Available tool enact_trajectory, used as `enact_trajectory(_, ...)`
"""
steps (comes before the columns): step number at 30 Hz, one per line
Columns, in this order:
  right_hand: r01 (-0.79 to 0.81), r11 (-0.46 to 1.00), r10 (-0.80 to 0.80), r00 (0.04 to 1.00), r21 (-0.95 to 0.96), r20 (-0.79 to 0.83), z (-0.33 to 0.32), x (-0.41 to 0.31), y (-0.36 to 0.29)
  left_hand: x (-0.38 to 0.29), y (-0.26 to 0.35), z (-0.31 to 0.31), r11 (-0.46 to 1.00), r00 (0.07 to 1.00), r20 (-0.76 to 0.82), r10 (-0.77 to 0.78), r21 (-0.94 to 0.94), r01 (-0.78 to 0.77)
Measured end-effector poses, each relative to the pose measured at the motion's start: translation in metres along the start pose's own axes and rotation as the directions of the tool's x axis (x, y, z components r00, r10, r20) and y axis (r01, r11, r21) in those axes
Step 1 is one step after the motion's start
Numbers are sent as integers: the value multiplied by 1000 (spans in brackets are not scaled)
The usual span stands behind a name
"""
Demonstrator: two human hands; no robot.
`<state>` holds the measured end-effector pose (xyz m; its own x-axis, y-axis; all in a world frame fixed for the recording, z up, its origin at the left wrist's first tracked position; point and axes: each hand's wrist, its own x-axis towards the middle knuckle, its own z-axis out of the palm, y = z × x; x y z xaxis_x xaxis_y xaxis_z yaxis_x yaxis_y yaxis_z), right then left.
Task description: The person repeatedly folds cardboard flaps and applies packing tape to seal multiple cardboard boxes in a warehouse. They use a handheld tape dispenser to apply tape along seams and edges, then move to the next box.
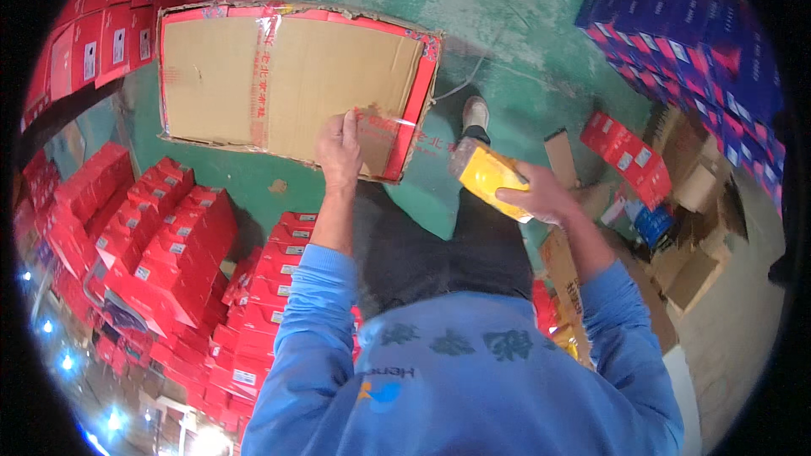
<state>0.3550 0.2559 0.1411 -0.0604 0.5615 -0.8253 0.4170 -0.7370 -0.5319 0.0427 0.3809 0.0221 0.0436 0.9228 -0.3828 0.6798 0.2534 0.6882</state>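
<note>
Before me a large cardboard carton [329, 69] with red patterned edges lies on the floor. A strip of clear packing tape with red print [261, 85] crosses its top. My left hand [341, 149] rests at the carton's near side, its fingers on the end of a second clear printed tape strip [386, 123]. That strip runs over the carton's right end and through the air towards a yellow tape dispenser [491, 178]. My right hand [538, 193] grips the dispenser, which is tilted and apart from the carton.
Red boxes [184, 253] are stacked at the left, with more red boxes [114, 38] at far left. Dark blue boxes [684, 31] form a stack at far right. Loose cardboard [690, 266] and a red flattened box [626, 158] lie right of me. My shoe [475, 113] stands beside the carton.
</note>
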Motion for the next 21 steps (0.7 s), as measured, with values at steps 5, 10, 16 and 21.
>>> enact_trajectory(5,29,999,-30,999,38,25,-11,49,51,23,-23,38,911,852,-373,367,327,-250)
enact_trajectory(10,104,993,-104,994,-50,17,-1,83,63,23,-7,42,815,871,-418,257,579,37)
enact_trajectory(16,159,987,-159,986,4,51,-11,79,63,-30,24,81,737,962,223,155,623,-263)
enact_trajectory(21,226,959,-233,972,-173,-17,-13,80,81,-3,4,88,696,929,74,363,641,-323)
